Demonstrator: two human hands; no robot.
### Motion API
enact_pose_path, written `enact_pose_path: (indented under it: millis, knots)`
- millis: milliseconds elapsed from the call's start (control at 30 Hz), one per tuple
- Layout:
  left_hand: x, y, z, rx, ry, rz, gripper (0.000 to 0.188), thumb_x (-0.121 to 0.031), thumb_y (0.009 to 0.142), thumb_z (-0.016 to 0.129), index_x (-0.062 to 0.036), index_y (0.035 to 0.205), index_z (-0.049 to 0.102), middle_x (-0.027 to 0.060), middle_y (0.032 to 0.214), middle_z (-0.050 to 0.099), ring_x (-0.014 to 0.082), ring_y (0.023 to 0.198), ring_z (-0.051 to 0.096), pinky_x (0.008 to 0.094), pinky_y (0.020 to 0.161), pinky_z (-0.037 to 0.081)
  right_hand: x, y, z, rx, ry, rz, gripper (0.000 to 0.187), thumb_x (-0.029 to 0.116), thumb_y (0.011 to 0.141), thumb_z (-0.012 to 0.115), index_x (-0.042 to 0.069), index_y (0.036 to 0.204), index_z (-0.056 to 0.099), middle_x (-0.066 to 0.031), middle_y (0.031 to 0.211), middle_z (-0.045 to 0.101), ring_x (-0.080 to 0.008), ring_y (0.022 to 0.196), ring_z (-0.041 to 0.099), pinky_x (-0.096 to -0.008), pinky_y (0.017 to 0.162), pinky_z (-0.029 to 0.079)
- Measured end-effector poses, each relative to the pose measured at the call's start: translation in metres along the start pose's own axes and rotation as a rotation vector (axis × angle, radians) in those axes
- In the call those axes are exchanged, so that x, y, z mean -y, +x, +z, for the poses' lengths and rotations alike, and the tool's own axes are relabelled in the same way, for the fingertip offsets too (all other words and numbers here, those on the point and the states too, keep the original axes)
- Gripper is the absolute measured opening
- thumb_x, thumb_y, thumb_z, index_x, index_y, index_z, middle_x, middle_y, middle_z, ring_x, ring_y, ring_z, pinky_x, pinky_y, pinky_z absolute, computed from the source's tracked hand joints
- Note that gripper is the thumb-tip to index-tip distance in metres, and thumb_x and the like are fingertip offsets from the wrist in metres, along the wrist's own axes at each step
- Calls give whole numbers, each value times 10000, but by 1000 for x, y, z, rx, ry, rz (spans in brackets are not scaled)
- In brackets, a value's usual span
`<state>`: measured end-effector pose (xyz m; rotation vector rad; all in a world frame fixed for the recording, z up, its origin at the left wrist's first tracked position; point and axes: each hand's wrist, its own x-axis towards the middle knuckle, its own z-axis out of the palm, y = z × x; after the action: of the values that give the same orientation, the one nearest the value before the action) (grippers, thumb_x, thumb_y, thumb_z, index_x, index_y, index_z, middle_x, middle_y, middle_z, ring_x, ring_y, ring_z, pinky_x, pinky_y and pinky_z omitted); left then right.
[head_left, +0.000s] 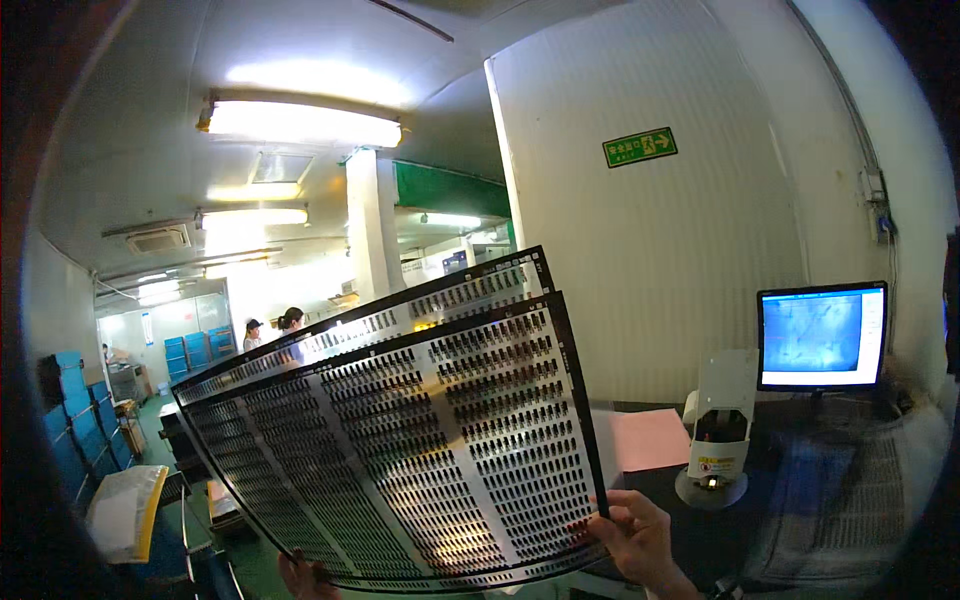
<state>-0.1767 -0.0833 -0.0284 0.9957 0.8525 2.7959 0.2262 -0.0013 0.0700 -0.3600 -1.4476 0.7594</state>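
Note:
Two large see-through film sheets (455, 400) with black borders and dense rows of small dark marks are held up, tilted, in front of me. They overlap, and the rear sheet (480, 285) sticks out above the front one. My right hand (640, 538) pinches their lower right edge between thumb and fingers; whether it grips both sheets is hidden. At the bottom edge, my left hand (305, 578) holds the lower left part, its fingers mostly dark and partly hidden behind the film. Light from the room shines through the front sheet.
On the dark table at right stand a white desktop inspection device (718, 430) and a lit monitor (822, 338). A pink sheet (650, 440) and a patterned sheet (840, 505) lie there. Blue racks (75, 400), a yellow-edged stack (128, 512) and people (290, 322) are at left.

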Motion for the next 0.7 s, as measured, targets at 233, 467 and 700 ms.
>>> enact_pose_path:
  millis: [233, 467, 700]
  knots:
    - [0, -1, 4, -50, -108, -2, 246, -5, 878, 496, -12, 1122, 526, 82, 868, 634, 95, 480, 438, 210, 398, 316, 1, -2, 0, 15, 28, -12, 261, -24, 865, 525, -20, 1121, 477, -188, 860, 645, -146, 771, 630, -267, 649, 519]
    - [-8, 1, 11, 66, -383, -114, 306, 50, 838, 530, -23, 1136, 527, 35, 798, 612, 67, 437, 316, 188, 377, 242, 11, -3, -6, 46, 46, 1, 262, -15, 868, 527, -28, 1124, 474, -191, 852, 647, -129, 751, 621, -258, 638, 510]
    - [-12, -9, 31, -77, -407, -180, 241, 37, 851, 523, -22, 1081, 564, 22, 791, 597, 73, 473, 346, 214, 402, 274, 12, -2, -6, 22, 23, 21, 251, -6, 867, 532, -29, 1112, 478, -198, 842, 648, -143, 747, 631, -266, 641, 516]
